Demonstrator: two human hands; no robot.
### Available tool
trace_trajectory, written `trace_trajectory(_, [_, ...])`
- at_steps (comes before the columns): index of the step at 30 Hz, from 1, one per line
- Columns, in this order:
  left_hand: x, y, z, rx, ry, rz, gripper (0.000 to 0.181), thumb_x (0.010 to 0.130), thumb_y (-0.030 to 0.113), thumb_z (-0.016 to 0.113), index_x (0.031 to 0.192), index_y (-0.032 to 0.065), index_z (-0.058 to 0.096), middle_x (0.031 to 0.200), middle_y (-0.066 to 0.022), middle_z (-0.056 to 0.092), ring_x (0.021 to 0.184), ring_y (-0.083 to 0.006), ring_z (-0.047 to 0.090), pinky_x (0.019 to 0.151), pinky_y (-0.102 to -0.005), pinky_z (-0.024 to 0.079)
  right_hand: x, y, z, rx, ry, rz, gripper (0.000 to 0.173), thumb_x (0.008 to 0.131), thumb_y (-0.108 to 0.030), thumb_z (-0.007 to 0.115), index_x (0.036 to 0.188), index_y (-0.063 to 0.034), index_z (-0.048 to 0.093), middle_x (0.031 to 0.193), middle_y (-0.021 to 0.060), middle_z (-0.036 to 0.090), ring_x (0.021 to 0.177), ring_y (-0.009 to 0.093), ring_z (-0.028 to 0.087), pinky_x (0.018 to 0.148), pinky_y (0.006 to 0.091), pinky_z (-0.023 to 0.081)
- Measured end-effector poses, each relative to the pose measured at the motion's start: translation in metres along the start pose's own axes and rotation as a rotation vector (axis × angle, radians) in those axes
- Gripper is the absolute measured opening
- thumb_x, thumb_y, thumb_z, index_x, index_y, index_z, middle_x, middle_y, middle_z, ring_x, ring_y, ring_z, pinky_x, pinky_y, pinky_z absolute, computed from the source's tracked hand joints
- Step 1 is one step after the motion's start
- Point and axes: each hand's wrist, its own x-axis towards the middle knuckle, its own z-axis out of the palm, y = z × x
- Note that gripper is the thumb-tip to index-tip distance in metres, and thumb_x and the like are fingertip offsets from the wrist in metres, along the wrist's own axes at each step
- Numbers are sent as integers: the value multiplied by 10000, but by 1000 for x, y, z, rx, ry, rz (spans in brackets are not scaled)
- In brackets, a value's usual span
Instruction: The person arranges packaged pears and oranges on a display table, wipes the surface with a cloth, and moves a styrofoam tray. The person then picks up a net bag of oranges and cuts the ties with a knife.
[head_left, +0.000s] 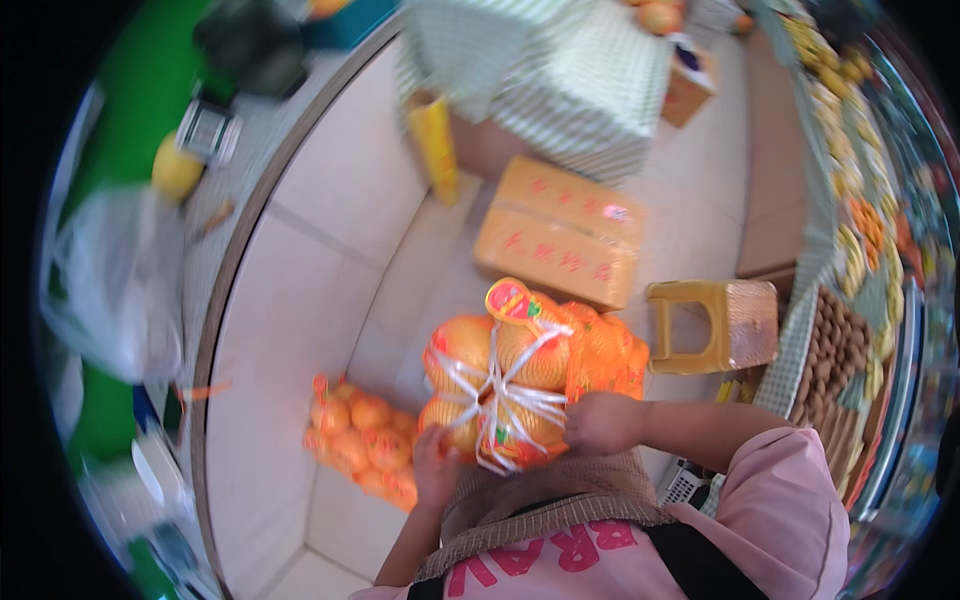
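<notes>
In front of my apron is a bundle of large yellow-orange citrus fruits (461, 356), probably pomelos, in netting. White plastic strips (491, 394) cross over the bundle and meet at its middle. A red and yellow tag (510, 300) sticks up at its far edge. My right hand (606, 422) is closed at the bundle's right side, where strips run to its fingers. At the near left edge my left hand (436, 465) touches the bundle with bent fingers; blur hides its grip. Orange printed netting (607, 352) bulges on the right. What supports the bundle is hidden.
A net bag of oranges (364, 442) lies left, beside a pale counter panel (300, 300). Ahead sits a closed cardboard carton (559, 229). A yellow plastic stool (712, 326) and a produce display (832, 352) are on the right. A checked cloth (577, 82) covers a stand beyond.
</notes>
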Motion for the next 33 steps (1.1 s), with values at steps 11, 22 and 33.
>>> trace_trajectory(11, [20,196,142,480,-674,700,270,709,330,591,715,61,565,653,-153,547,641,-327,527,626,-465,391,-272,-52,101,-12,373,385,132,711,-168,513,739,-46,555,837,93,572,889,250,543,716,389,455])
trace_trajectory(22, [4,317,215,488,-938,847,253,717,276,615,692,34,548,705,-162,576,680,-347,557,611,-451,443,-339,-66,145,-31,502,921,141,689,-165,549,683,-53,634,827,83,582,884,234,544,713,357,478])
trace_trajectory(33, [56,290,221,384,-693,1256,269,598,258,726,757,77,608,889,-136,522,817,-315,516,689,-448,426,-318,-64,138,79,754,1233,168,753,-191,489,779,-97,626,921,48,573,935,204,546,734,385,442])
